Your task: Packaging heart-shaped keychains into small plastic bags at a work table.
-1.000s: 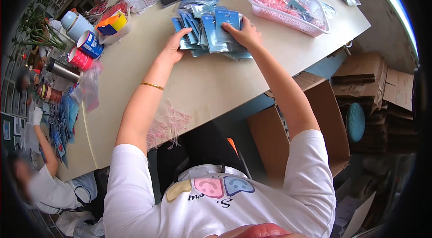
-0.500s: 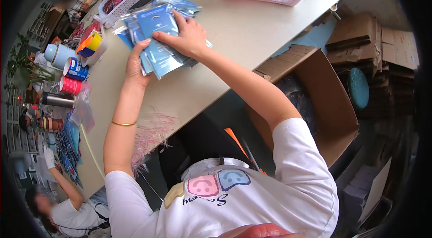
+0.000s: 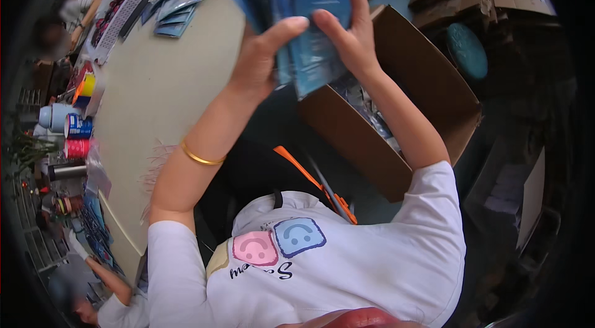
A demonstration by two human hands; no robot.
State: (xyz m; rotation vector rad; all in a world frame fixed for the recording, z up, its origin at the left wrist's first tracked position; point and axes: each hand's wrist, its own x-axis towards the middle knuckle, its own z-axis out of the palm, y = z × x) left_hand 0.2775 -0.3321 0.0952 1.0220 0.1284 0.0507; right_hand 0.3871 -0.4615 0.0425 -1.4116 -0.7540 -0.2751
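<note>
My left hand point(image 3: 259, 54) and my right hand point(image 3: 354, 40) are closed on a stack of flat blue packets point(image 3: 317, 6) in shiny clear plastic. The stack is raised over the table's edge, beside the cardboard box point(image 3: 362, 148). Both thumbs press on its near face, and the other fingers are mostly hidden behind it. On the left side the packets fan apart and look blurred. More blue packets point(image 3: 180, 13) lie on the table to the left of my hands.
A white basket point(image 3: 124, 9) of red items stands at the far left of the table point(image 3: 167, 80). Tape rolls, a mug and a metal flask point(image 3: 67, 171) line the left edge. Thin pink strands point(image 3: 158, 167) lie near me. Two people sit across the left side. A teal stool point(image 3: 466, 50) stands right.
Both hands have lifted the stack of packets off the table and carried it right, toward the cardboard box. The view has shifted too. Some packets stay behind on the table.
</note>
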